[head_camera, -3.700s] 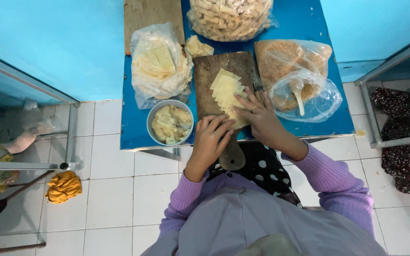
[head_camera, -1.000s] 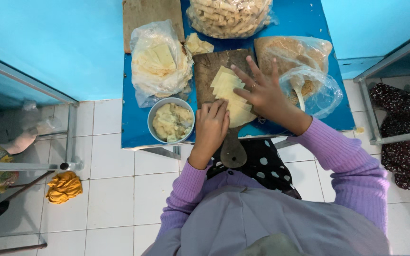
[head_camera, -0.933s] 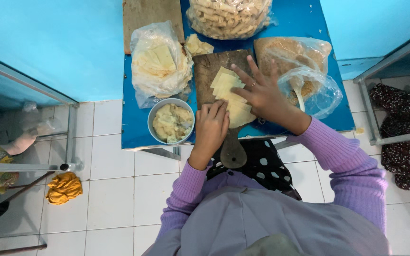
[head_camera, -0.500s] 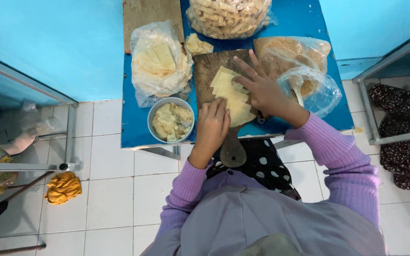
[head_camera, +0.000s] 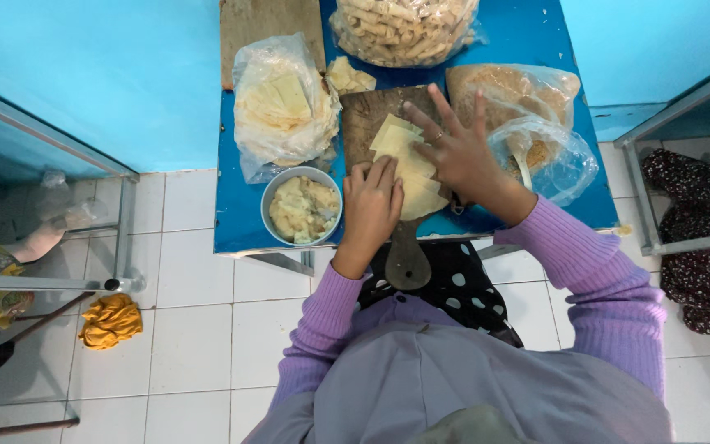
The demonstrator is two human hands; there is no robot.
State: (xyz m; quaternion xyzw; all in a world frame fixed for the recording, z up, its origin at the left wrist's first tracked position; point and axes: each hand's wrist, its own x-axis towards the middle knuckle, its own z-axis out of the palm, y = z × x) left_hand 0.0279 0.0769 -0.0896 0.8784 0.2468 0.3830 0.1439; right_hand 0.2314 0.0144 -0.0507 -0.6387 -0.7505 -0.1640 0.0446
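Your left hand (head_camera: 374,205) lay flat on the pale dough sheets (head_camera: 408,164) stacked on the wooden cutting board (head_camera: 371,115) near the worktop's (head_camera: 240,222) front edge, while your right hand (head_camera: 460,152) pressed them too, fingers spread wide, gripping nothing. A bowl of filling (head_camera: 301,207) sat just left.

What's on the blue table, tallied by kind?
Plastic bags of food: 4
Wooden boards: 2
Bowls: 1
Loose wrapper piles: 2
Total: 9
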